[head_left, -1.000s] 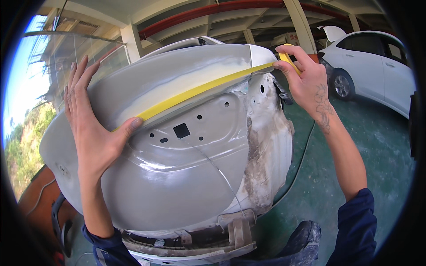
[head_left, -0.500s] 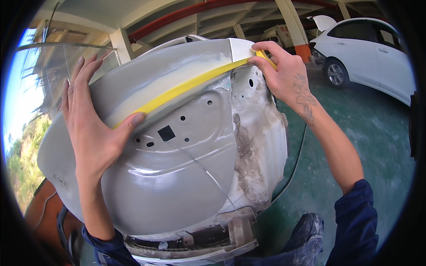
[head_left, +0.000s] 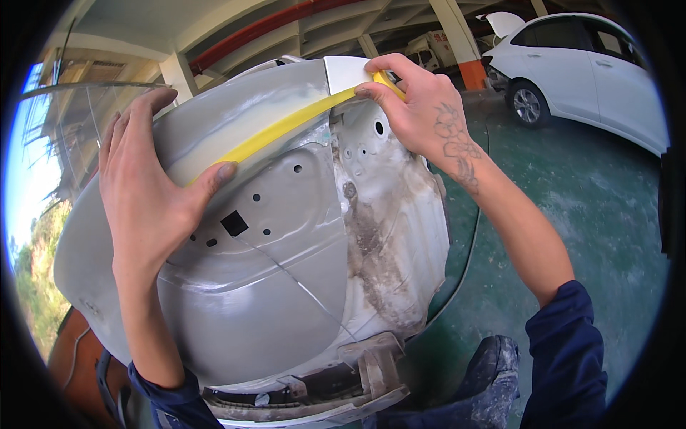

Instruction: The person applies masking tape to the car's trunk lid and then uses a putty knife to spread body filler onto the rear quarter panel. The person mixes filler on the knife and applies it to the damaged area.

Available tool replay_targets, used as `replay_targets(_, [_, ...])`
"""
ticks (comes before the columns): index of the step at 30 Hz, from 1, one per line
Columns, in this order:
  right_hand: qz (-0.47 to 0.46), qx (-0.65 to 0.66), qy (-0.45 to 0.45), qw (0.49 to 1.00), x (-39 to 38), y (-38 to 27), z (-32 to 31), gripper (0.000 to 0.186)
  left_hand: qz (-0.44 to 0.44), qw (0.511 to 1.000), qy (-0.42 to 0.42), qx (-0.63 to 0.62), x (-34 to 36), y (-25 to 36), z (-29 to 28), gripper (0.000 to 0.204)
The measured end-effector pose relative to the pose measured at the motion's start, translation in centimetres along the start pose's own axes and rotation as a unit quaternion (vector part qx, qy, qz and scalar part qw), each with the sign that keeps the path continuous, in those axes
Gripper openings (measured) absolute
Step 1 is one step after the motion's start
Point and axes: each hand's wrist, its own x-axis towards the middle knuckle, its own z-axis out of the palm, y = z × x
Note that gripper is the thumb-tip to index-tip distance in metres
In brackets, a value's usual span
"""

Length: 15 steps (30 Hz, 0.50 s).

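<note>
Seemingly, the left hand (head_left: 150, 204) presses yellow tape (head_left: 286, 124) the right hand (head_left: 425, 107) holds.

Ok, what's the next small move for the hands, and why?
Probably run the left hand along the tape toward the right hand, pressing it onto the panel. The left hand is at one end of the visible stretch, the right hand holds the roll at the other, and no finger presses the middle.
</note>
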Motion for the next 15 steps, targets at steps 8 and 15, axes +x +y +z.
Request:
replay_targets(8, [0.022, 0.022, 0.000, 1.000, 0.3, -0.4, -0.6, 0.036, -0.012, 0.999, -0.038, -0.012, 1.2, 2.0, 0.6, 0.069])
replay_targets(15, [0.008, 0.035, 0.011, 0.999, 0.0, -0.3, -0.8, 0.035, -0.019, 0.999, -0.034, -0.025, 1.2, 2.0, 0.8, 0.073])
